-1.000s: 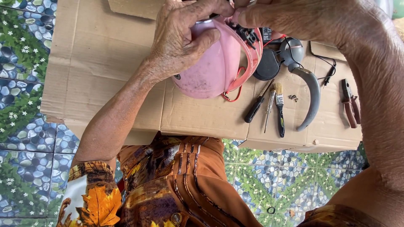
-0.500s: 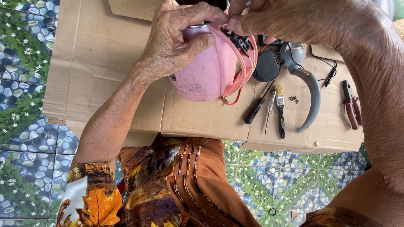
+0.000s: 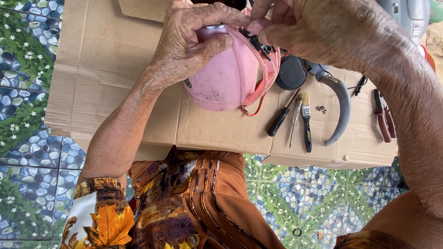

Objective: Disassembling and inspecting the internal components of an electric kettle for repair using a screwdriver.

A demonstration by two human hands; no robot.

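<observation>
My left hand (image 3: 184, 46) is wrapped over a rounded pink plastic housing (image 3: 221, 78) and holds it just above a sheet of cardboard (image 3: 106, 69), thumb across the front. My right hand (image 3: 318, 32) pinches at the housing's upper rim, where a small black part with wires (image 3: 258, 44) sits. Whether it grips that part or only touches it is hidden by the fingers. A thin pink-red cord loop (image 3: 251, 108) hangs from the housing's lower edge.
Right of the housing on the cardboard lie a round black part (image 3: 290, 73), a black-handled screwdriver (image 3: 281, 117), a thin screwdriver (image 3: 294, 122), a small brush (image 3: 306, 124), loose screws (image 3: 320, 109), a curved grey handle (image 3: 341, 108) and red-handled pliers (image 3: 383, 117). Patterned floor tiles surround it.
Both hands and the pink housing have shifted a little toward the top of the view. My left fingers now reach further over its top, closer to my right fingertips.
</observation>
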